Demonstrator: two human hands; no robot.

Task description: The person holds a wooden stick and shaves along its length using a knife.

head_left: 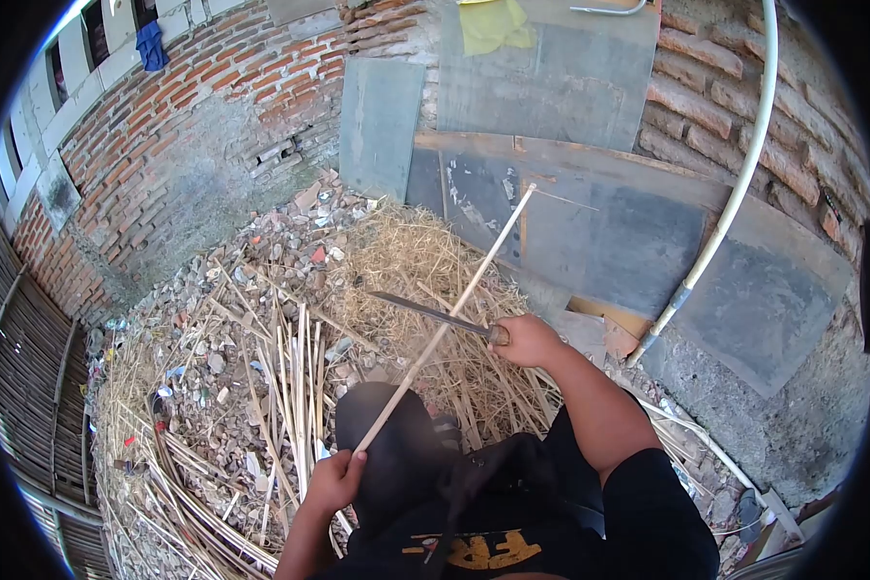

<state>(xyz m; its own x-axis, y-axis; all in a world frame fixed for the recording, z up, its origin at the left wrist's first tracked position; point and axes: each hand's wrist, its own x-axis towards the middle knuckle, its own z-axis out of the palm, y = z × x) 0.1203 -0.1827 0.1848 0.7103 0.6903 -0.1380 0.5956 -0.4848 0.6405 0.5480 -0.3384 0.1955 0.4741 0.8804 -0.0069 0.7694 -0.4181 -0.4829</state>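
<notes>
My left hand (334,480) is closed around the lower end of a long pale bamboo strip (493,249), which slants up and away to the right. A thin sliver stands off sideways at its far tip. My right hand (525,341) grips the wooden handle of a long knife (425,310). Its dark blade points left and lies across the strip around mid-length, seemingly touching it. Beneath them is a heap of straw-coloured shavings (396,253).
Bamboo strips (295,377) lie in a bundle on rubble (217,362) to the left. A brick wall (213,106) and leaning grey boards (619,242) stand ahead. A pale pipe (735,193) rises at right. A bamboo fence (29,358) borders the far left.
</notes>
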